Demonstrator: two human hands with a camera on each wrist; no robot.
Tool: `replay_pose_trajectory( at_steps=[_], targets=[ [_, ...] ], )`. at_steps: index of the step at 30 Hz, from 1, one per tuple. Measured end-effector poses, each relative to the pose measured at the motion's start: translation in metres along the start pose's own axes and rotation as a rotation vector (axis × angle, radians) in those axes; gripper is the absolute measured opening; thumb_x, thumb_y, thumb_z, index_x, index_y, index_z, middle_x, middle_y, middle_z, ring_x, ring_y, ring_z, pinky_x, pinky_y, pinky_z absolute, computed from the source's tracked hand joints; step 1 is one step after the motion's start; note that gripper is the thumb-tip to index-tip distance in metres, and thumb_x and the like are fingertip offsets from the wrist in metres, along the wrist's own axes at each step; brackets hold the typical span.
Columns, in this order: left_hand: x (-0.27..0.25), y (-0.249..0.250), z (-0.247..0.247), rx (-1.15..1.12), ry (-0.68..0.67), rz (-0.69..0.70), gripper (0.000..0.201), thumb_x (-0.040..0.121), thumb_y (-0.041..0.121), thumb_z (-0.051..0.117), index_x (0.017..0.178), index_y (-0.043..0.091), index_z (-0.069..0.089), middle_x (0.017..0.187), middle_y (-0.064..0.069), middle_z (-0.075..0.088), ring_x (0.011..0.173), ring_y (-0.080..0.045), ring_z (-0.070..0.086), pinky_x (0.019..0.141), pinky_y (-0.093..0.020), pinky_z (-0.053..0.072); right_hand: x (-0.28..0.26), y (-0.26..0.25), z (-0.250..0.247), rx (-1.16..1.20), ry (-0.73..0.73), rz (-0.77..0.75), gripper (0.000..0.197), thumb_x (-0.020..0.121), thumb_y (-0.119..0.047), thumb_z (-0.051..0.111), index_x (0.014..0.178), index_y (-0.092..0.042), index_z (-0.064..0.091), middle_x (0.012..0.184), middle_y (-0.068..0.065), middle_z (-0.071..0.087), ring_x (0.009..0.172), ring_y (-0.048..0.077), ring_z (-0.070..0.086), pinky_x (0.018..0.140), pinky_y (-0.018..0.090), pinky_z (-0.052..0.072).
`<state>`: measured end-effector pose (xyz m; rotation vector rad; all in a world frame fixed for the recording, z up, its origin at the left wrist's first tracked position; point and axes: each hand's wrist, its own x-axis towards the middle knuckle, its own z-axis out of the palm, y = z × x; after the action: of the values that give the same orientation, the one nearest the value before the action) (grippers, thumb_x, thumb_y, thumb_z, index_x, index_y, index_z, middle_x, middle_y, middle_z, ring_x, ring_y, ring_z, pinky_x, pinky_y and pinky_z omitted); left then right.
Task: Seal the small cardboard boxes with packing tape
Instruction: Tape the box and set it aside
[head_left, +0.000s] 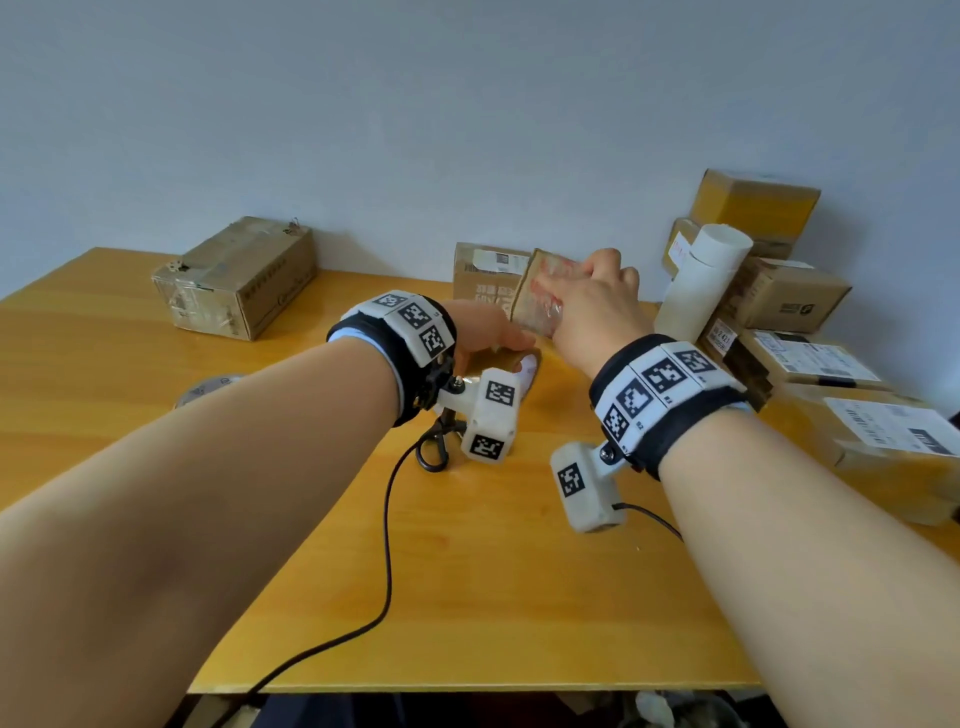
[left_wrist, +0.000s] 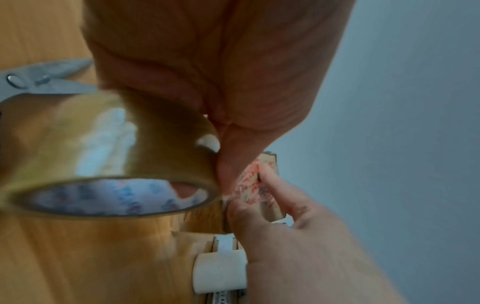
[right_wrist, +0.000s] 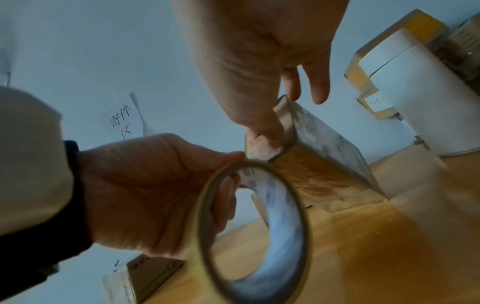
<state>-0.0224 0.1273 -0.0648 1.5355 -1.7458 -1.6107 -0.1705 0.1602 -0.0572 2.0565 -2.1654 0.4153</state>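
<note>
A small cardboard box (head_left: 540, 283) with red print stands tilted on the wooden table (head_left: 493, 597) near the back. My right hand (head_left: 597, 296) holds it, thumb pressed on its near face (right_wrist: 262, 144) and fingers over the top. My left hand (head_left: 488, 332) grips a roll of clear brownish packing tape (left_wrist: 109, 160) just left of the box, with fingers through the core (right_wrist: 226, 197). The roll (right_wrist: 254, 226) touches the box's edge, and shiny tape lies over the box's face (right_wrist: 324, 181).
Scissors (head_left: 436, 447) lie under my left wrist. A larger taped box (head_left: 239, 275) sits back left, another box (head_left: 483, 270) behind the small one. A white tube (head_left: 701, 280) and stacked parcels (head_left: 789, 296) crowd the right side. A cable (head_left: 387, 545) crosses the table.
</note>
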Motion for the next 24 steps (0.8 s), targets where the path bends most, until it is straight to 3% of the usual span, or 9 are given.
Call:
replay_pose_trajectory(
  at_steps=[1,3,5,7,9,13,17,22,24],
  targets=[
    [0.001,-0.001,0.002,0.051,0.007,0.044,0.018,0.097,0.024,0.061,0.11,0.01,0.061,0.11,-0.011,0.061,0.099,-0.024,0.057,0.103,-0.044,0.048,0.002,0.002,0.002,-0.019,-0.022,0.027,0.046,0.095,-0.014,0.057,0.138,-0.032,0.056,0.136,0.01,0.032,0.123,0.033,0.037,0.085,0.032,0.039],
    [0.004,-0.005,0.008,0.114,0.002,0.087,0.047,0.095,0.02,0.063,0.14,0.011,0.049,0.138,-0.013,0.052,0.119,-0.026,0.054,0.111,-0.047,0.041,0.002,0.009,0.01,-0.066,-0.125,0.108,0.037,0.094,-0.022,0.06,0.131,-0.027,0.06,0.142,0.014,0.033,0.129,0.037,0.04,0.094,0.038,0.042],
    [0.009,-0.011,0.011,0.182,-0.044,0.046,0.062,0.094,0.021,0.066,0.149,0.014,0.04,0.149,-0.013,0.046,0.135,-0.03,0.047,0.114,-0.047,0.038,-0.003,0.021,0.02,-0.056,-0.21,0.203,0.047,0.096,-0.019,0.059,0.142,-0.026,0.052,0.155,0.016,0.024,0.137,0.037,0.039,0.109,0.044,0.04],
    [0.013,-0.018,0.013,0.16,-0.072,-0.048,0.069,0.082,0.03,0.077,0.143,0.015,0.049,0.139,-0.013,0.057,0.128,-0.031,0.055,0.111,-0.047,0.043,-0.008,0.032,0.025,0.109,-0.191,0.282,0.065,0.096,-0.007,0.056,0.155,-0.03,0.039,0.161,0.013,0.014,0.141,0.034,0.038,0.114,0.042,0.038],
    [0.018,-0.021,0.014,0.103,-0.063,-0.116,0.066,0.068,0.041,0.082,0.123,0.01,0.062,0.119,-0.013,0.068,0.106,-0.028,0.065,0.104,-0.046,0.047,-0.012,0.038,0.026,0.206,-0.135,0.298,0.072,0.095,0.0,0.053,0.156,-0.033,0.036,0.162,0.012,0.016,0.142,0.033,0.039,0.115,0.041,0.037],
    [0.021,-0.015,0.019,0.148,-0.021,-0.134,0.051,0.081,0.046,0.077,0.111,0.006,0.065,0.11,-0.015,0.071,0.092,-0.029,0.066,0.099,-0.047,0.051,-0.011,0.04,0.022,0.282,-0.12,0.271,0.061,0.097,0.0,0.05,0.151,-0.027,0.046,0.159,0.013,0.035,0.139,0.032,0.044,0.116,0.04,0.04],
    [0.018,-0.01,0.024,0.132,-0.016,-0.156,0.034,0.089,0.039,0.072,0.094,0.007,0.062,0.094,-0.013,0.067,0.088,-0.029,0.063,0.099,-0.045,0.051,-0.011,0.041,0.018,0.379,-0.136,0.276,0.053,0.098,-0.003,0.049,0.146,-0.024,0.054,0.152,0.007,0.05,0.128,0.026,0.056,0.103,0.039,0.052],
    [0.015,-0.013,0.03,0.072,-0.095,-0.185,0.028,0.088,0.035,0.072,0.089,0.01,0.059,0.094,-0.013,0.062,0.09,-0.027,0.057,0.106,-0.045,0.043,-0.011,0.044,0.025,0.357,-0.083,0.356,0.042,0.099,-0.027,0.06,0.14,-0.02,0.057,0.149,0.013,0.045,0.106,0.025,0.058,0.085,0.031,0.047],
    [0.012,-0.011,0.03,0.066,-0.113,-0.221,0.029,0.088,0.035,0.071,0.09,0.009,0.06,0.09,-0.013,0.062,0.09,-0.028,0.057,0.106,-0.049,0.043,-0.01,0.045,0.03,0.332,-0.065,0.417,0.034,0.095,-0.03,0.061,0.125,-0.013,0.064,0.134,0.017,0.055,0.093,0.022,0.053,0.071,0.029,0.045]
  ],
)
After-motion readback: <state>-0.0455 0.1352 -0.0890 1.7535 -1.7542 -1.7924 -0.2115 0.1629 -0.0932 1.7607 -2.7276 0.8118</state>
